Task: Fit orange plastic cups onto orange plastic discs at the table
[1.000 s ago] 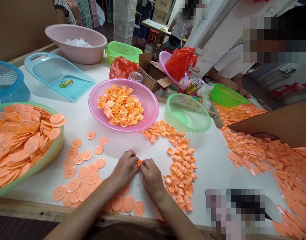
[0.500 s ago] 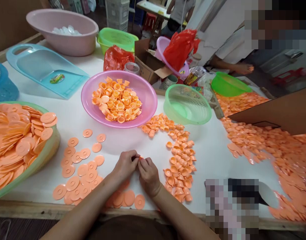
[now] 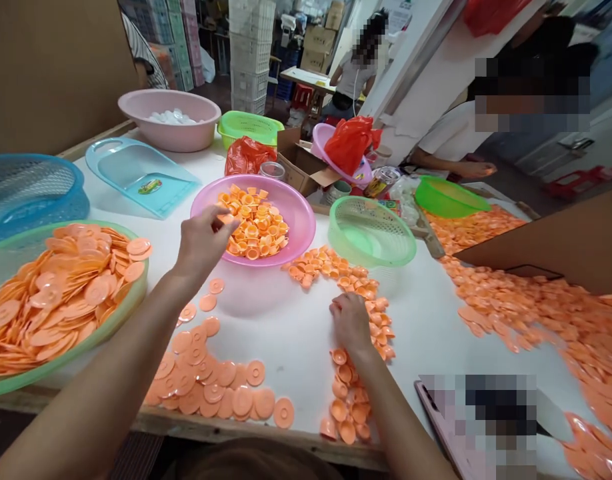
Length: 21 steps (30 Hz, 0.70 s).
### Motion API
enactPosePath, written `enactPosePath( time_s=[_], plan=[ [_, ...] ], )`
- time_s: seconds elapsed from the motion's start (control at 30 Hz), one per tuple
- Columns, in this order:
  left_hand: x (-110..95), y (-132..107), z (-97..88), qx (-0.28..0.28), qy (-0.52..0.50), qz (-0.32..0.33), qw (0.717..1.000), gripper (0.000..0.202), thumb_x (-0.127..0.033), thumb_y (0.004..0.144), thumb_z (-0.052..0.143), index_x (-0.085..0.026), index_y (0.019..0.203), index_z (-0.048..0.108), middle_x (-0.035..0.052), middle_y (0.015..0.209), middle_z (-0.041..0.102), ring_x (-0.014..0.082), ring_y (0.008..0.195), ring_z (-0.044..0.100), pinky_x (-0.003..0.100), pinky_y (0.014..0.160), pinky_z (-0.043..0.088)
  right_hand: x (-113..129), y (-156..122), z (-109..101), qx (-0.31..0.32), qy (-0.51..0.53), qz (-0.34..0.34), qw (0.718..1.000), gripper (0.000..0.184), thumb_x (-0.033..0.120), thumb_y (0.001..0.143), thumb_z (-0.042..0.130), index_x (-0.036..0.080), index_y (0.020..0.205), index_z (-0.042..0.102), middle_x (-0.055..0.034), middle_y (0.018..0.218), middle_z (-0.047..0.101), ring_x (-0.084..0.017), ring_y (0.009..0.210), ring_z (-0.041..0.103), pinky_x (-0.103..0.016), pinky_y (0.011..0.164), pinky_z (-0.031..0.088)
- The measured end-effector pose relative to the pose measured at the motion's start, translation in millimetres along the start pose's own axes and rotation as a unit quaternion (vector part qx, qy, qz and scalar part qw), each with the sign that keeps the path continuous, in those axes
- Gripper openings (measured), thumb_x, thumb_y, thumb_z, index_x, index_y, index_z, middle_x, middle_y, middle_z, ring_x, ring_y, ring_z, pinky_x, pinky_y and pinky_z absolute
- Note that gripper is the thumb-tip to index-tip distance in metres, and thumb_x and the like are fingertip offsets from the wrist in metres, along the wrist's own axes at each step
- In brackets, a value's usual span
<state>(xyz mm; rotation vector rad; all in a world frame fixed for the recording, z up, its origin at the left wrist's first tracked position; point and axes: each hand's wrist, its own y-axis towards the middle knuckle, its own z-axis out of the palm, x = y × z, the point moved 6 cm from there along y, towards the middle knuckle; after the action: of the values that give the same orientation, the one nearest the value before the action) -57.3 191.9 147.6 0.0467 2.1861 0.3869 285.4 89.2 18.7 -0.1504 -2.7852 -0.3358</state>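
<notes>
The head-worn camera looks forward and down over the table (image 3: 286, 333).

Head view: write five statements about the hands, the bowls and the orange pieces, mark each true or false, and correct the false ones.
1. The left hand is at the bright pink bowl. True.
2. The right hand is inside the blue basket. False: it is at the strip of orange cups on the white table.
3. Flat orange discs are heaped in the pale green basket at the left. True.
4. The white pieces lie in the light blue scoop. False: they are in the pale pink tub at the back.
5. The bright pink bowl contains small orange cups. True.
</notes>
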Motion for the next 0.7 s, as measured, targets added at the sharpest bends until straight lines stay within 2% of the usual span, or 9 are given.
enactPosePath(
  time_s=[0.03,0.07,0.13,0.2,0.23,0.3,0.47,0.6,0.7],
  plan=[
    [4,-19,9.0,0.070,0.005,0.025,0.997,0.023,-0.032,0.078,0.066,-0.021,0.098,0.070,-0.0026,0.068,0.064,0.0120,0.062,0.057,0.025,0.064,0.044,4,-5,2,0.005,0.021,-0.014,1.000,0.016,0.015,0.081,0.055,0.019,0.067,0.061,-0.0079,0.080,0.060,-0.025,0.086,0.050,-0.038,0.081,0.042],
    [9,-47,23.5,0.169,0.006,0.051,0.984,0.015,-0.028,0.077,0.067,-0.022,0.090,0.071,-0.0020,0.070,0.064,0.0124,0.065,0.057,0.025,0.064,0.043,9,-11,3,0.010,0.043,-0.024,0.999,0.016,0.016,0.082,0.055,0.020,0.067,0.061,-0.0070,0.081,0.060,-0.024,0.086,0.051,-0.037,0.081,0.042],
    [21,-115,53.1,0.342,0.007,0.107,0.934,0.015,-0.017,0.073,0.067,-0.023,0.086,0.071,-0.0001,0.081,0.067,0.0145,0.076,0.059,0.026,0.069,0.043,18,-23,5,0.025,0.092,-0.024,0.995,0.015,0.019,0.084,0.055,0.020,0.071,0.061,-0.0057,0.082,0.060,-0.022,0.084,0.053,-0.036,0.079,0.044],
    [35,-171,75.6,0.415,0.047,0.124,0.900,0.020,-0.008,0.070,0.065,-0.023,0.082,0.071,0.0014,0.084,0.066,0.0167,0.083,0.057,0.027,0.071,0.041,23,-34,4,0.039,0.146,-0.009,0.989,0.013,0.021,0.085,0.054,0.019,0.076,0.063,-0.0063,0.088,0.061,-0.020,0.083,0.056,-0.035,0.078,0.046],
    [41,-188,84.6,0.419,0.067,0.125,0.897,0.019,-0.008,0.072,0.064,-0.023,0.081,0.070,0.0018,0.084,0.065,0.0177,0.085,0.056,0.029,0.072,0.039,24,-38,3,0.045,0.167,0.001,0.985,0.014,0.021,0.086,0.053,0.019,0.078,0.064,-0.0071,0.092,0.061,-0.020,0.084,0.058,-0.035,0.079,0.047],
    [46,-199,99.9,0.390,0.094,0.117,0.909,0.014,-0.012,0.078,0.061,-0.023,0.080,0.069,0.0025,0.083,0.063,0.0188,0.086,0.054,0.032,0.073,0.036,25,-44,1,0.056,0.202,0.014,0.978,0.017,0.022,0.087,0.052,0.019,0.084,0.068,-0.0083,0.098,0.063,-0.020,0.088,0.061,-0.035,0.081,0.048],
    [38,-172,125.1,0.299,0.114,0.091,0.943,0.012,-0.027,0.086,0.059,-0.023,0.091,0.070,0.0039,0.088,0.062,0.0210,0.089,0.053,0.035,0.078,0.034,45,-55,-2,0.049,0.271,0.008,0.961,0.017,0.025,0.089,0.056,0.022,0.085,0.072,-0.0066,0.097,0.063,-0.019,0.089,0.062,-0.032,0.078,0.050],
    [34,-168,133.4,0.288,0.105,0.098,0.947,0.016,-0.034,0.082,0.066,-0.025,0.096,0.070,0.0033,0.091,0.062,0.0212,0.091,0.054,0.036,0.079,0.033,75,-67,13,0.044,0.280,-0.021,0.959,0.014,0.024,0.090,0.059,0.023,0.087,0.072,-0.0034,0.087,0.055,-0.016,0.079,0.058,-0.027,0.070,0.049],
    [36,-172,133.6,0.281,0.093,0.086,0.951,0.018,-0.034,0.081,0.067,-0.026,0.097,0.071,0.0031,0.092,0.063,0.0206,0.091,0.054,0.036,0.080,0.033,90,-75,27,0.040,0.253,-0.042,0.966,0.018,0.018,0.093,0.053,0.022,0.090,0.070,-0.0029,0.083,0.052,-0.015,0.075,0.055,-0.027,0.066,0.047]
  ],
)
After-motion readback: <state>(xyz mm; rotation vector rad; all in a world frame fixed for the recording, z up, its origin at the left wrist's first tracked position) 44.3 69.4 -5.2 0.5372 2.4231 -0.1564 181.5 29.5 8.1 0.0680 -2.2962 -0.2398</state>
